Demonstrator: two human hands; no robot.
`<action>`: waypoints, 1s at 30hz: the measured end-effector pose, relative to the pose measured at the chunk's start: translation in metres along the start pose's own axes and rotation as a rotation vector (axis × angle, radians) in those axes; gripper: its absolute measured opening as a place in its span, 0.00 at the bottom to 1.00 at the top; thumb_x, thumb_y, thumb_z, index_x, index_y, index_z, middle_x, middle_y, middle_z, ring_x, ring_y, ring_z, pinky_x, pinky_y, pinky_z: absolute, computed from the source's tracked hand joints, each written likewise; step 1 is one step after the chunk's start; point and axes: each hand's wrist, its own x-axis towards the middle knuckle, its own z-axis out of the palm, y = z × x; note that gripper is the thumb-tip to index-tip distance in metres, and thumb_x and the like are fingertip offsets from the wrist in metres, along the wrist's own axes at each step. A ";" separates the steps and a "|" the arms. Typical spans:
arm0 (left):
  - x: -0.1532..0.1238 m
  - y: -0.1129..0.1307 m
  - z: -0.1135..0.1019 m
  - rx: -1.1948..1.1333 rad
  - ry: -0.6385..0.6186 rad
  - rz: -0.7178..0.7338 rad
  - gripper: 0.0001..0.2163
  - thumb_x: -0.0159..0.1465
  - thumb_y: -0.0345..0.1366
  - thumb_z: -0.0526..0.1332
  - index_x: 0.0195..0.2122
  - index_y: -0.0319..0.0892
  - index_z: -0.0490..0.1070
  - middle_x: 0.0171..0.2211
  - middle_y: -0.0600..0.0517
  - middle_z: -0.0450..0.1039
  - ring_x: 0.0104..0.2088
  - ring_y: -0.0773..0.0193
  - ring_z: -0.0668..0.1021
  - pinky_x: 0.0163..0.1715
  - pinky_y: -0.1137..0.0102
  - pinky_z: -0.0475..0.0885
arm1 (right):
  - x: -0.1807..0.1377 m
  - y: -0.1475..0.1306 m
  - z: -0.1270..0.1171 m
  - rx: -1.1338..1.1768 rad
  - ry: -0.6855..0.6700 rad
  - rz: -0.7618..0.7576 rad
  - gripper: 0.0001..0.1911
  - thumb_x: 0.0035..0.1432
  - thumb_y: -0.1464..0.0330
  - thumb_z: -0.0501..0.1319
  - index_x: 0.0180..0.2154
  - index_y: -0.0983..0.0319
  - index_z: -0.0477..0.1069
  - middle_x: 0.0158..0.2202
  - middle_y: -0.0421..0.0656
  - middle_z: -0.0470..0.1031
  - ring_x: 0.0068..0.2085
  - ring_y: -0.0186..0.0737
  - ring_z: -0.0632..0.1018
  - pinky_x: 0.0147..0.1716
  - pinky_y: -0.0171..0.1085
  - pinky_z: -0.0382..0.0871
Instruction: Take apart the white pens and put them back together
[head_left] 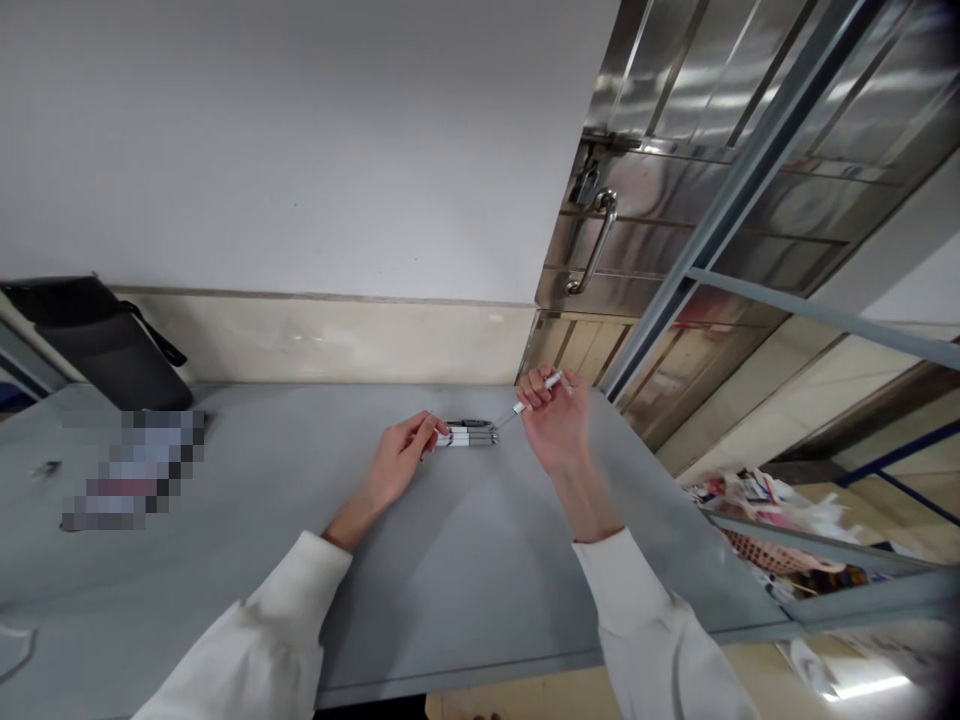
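Observation:
A small bundle of white and grey pens (471,435) lies on the grey table (450,560) near its far edge. My left hand (397,462) pinches the left end of that bundle with closed fingers. My right hand (556,418) is closed around a single white pen (537,394), tilted with its tip pointing down-left toward the right end of the bundle. Both arms wear white sleeves.
A black bag (97,335) leans against the wall at the far left of the table. A blurred flat item (131,468) lies on the table's left. A steel door with a handle (596,240) stands behind right. A basket of litter (780,540) sits below right.

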 end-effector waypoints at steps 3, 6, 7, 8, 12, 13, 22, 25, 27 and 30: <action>0.000 0.000 0.000 0.007 -0.004 -0.001 0.20 0.73 0.50 0.52 0.38 0.42 0.77 0.25 0.55 0.65 0.26 0.64 0.67 0.27 0.71 0.63 | 0.000 -0.001 0.000 -0.009 0.004 0.007 0.14 0.65 0.59 0.55 0.28 0.57 0.63 0.25 0.35 0.44 0.25 0.37 0.52 0.24 0.35 0.58; 0.000 0.000 0.000 0.019 -0.010 0.007 0.20 0.74 0.49 0.52 0.38 0.43 0.77 0.25 0.55 0.65 0.26 0.64 0.67 0.28 0.70 0.63 | 0.000 -0.002 0.000 -0.050 0.004 -0.002 0.16 0.66 0.56 0.55 0.28 0.56 0.62 0.25 0.35 0.44 0.24 0.37 0.53 0.24 0.36 0.59; 0.000 0.000 0.000 0.020 -0.013 0.009 0.20 0.74 0.50 0.51 0.38 0.43 0.77 0.25 0.55 0.65 0.26 0.64 0.67 0.28 0.70 0.63 | -0.001 -0.002 -0.001 -0.060 0.004 -0.008 0.17 0.67 0.55 0.55 0.28 0.56 0.62 0.25 0.35 0.45 0.24 0.37 0.54 0.24 0.36 0.60; 0.000 -0.001 0.000 0.021 -0.014 0.008 0.20 0.74 0.50 0.51 0.38 0.43 0.77 0.25 0.55 0.65 0.26 0.64 0.67 0.28 0.70 0.63 | -0.001 -0.003 -0.001 -0.061 0.001 -0.012 0.18 0.67 0.54 0.55 0.28 0.56 0.62 0.25 0.35 0.45 0.24 0.37 0.54 0.24 0.36 0.60; 0.000 -0.001 0.000 0.028 -0.017 0.006 0.20 0.73 0.50 0.52 0.38 0.43 0.77 0.25 0.55 0.65 0.25 0.64 0.67 0.27 0.70 0.63 | -0.001 -0.003 -0.003 0.013 -0.016 0.009 0.15 0.66 0.57 0.56 0.28 0.57 0.63 0.25 0.35 0.45 0.24 0.36 0.55 0.24 0.35 0.60; 0.000 0.000 0.000 0.031 -0.019 0.006 0.20 0.73 0.50 0.51 0.38 0.42 0.77 0.25 0.55 0.65 0.25 0.64 0.67 0.27 0.70 0.62 | -0.001 -0.003 -0.003 0.029 -0.014 0.018 0.15 0.65 0.58 0.56 0.28 0.57 0.63 0.25 0.34 0.45 0.24 0.36 0.55 0.24 0.35 0.60; -0.001 0.001 0.000 0.027 -0.034 -0.007 0.21 0.74 0.50 0.51 0.39 0.42 0.77 0.26 0.55 0.64 0.26 0.65 0.67 0.28 0.71 0.62 | -0.005 -0.006 -0.001 0.176 0.008 0.040 0.14 0.65 0.62 0.57 0.27 0.58 0.63 0.24 0.35 0.47 0.24 0.35 0.57 0.24 0.33 0.62; -0.001 -0.001 0.000 0.021 -0.035 0.002 0.20 0.74 0.50 0.51 0.39 0.42 0.77 0.26 0.55 0.64 0.26 0.65 0.66 0.28 0.71 0.62 | -0.010 -0.011 0.000 0.200 0.002 -0.001 0.15 0.66 0.60 0.57 0.27 0.58 0.63 0.24 0.36 0.47 0.24 0.35 0.58 0.24 0.34 0.64; -0.001 -0.001 0.000 0.022 -0.034 0.004 0.20 0.75 0.50 0.51 0.39 0.42 0.77 0.25 0.55 0.64 0.26 0.65 0.66 0.28 0.70 0.62 | -0.011 -0.013 0.001 0.200 -0.016 -0.010 0.16 0.68 0.59 0.56 0.28 0.58 0.65 0.25 0.36 0.48 0.25 0.35 0.58 0.25 0.34 0.64; -0.001 -0.001 0.000 0.023 -0.040 0.004 0.20 0.75 0.49 0.51 0.39 0.42 0.77 0.26 0.55 0.64 0.26 0.65 0.66 0.28 0.70 0.62 | -0.010 -0.014 0.003 0.173 -0.066 0.005 0.14 0.69 0.60 0.55 0.31 0.58 0.67 0.25 0.36 0.47 0.25 0.36 0.57 0.26 0.35 0.63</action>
